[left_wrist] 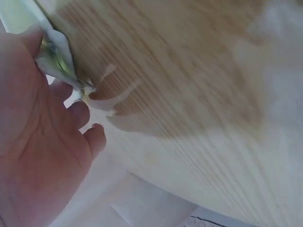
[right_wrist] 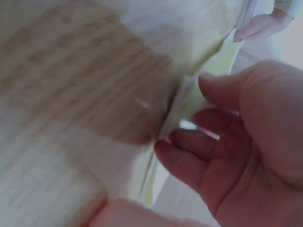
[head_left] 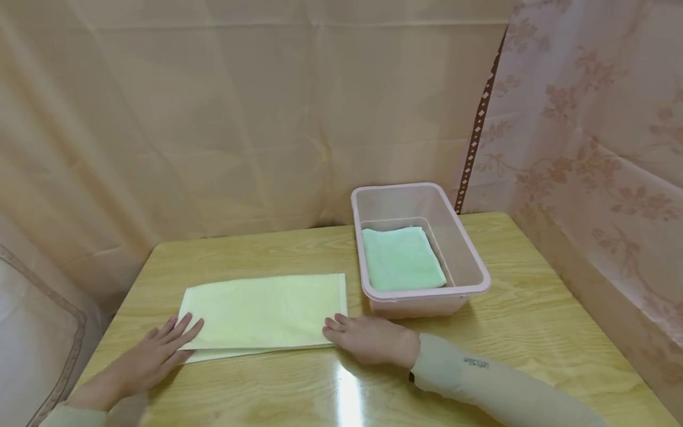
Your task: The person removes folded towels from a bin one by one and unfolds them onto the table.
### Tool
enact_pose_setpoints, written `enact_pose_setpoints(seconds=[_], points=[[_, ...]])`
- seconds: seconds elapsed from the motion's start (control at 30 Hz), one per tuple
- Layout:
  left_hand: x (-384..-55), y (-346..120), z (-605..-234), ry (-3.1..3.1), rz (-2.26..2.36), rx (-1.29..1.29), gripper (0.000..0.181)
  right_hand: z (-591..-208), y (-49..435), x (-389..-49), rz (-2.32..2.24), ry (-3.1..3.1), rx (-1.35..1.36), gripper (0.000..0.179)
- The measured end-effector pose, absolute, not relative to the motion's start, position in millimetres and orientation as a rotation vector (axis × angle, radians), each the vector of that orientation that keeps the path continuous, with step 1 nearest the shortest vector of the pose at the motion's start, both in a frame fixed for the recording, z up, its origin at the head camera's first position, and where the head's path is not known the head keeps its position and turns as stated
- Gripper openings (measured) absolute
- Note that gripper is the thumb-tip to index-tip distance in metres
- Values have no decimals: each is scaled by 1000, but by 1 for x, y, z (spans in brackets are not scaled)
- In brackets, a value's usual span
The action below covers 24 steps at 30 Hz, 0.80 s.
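A pale yellow towel (head_left: 267, 311), folded into a long rectangle, lies on the wooden table; at the near left, a lower layer shows past the top one. My left hand (head_left: 152, 359) rests on its left end, fingers straight and spread, thumb by the near edge. In the left wrist view, the towel's edge (left_wrist: 57, 56) bends up beside that thumb. My right hand (head_left: 370, 339) is at the near right corner. The right wrist view shows the towel's edge (right_wrist: 180, 106) between its thumb and curled fingers. A folded mint green towel (head_left: 402, 258) lies inside a pink plastic basin.
The pink basin (head_left: 418, 305) stands just right of the yellow towel, beyond my right hand. Beige curtain cloth (head_left: 240, 118) hangs behind the wooden table (head_left: 512, 332), with flowered cloth (head_left: 603, 148) along the right side. A light glare lies on the tabletop near the front.
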<state>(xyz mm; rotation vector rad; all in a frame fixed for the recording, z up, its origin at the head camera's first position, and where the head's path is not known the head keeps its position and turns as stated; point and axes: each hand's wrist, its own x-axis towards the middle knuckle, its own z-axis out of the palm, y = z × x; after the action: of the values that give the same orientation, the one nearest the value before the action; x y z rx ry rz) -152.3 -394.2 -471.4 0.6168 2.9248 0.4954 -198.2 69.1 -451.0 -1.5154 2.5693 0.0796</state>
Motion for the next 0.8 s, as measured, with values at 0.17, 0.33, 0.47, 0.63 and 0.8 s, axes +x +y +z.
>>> enact_pose_setpoints(seconds=[0.17, 0.33, 0.47, 0.63, 0.8], points=[[-146, -399, -472, 2972, 421, 655, 56, -449, 68, -197, 117, 2558, -1653, 43], [-137, -402, -478, 2982, 431, 660, 55, -450, 67, -193, 196, 2586, -1736, 40], [-134, -405, -480, 3011, 392, 657, 54, -450, 65, -195, 107, 2565, -1739, 37], [-138, -405, -470, 2980, 452, 619, 51, -451, 62, -200, -204, 2547, -1604, 35], [-160, -404, -444, 2917, 516, 568, 52, -444, 43, -212, -223, 2769, -1378, 39]])
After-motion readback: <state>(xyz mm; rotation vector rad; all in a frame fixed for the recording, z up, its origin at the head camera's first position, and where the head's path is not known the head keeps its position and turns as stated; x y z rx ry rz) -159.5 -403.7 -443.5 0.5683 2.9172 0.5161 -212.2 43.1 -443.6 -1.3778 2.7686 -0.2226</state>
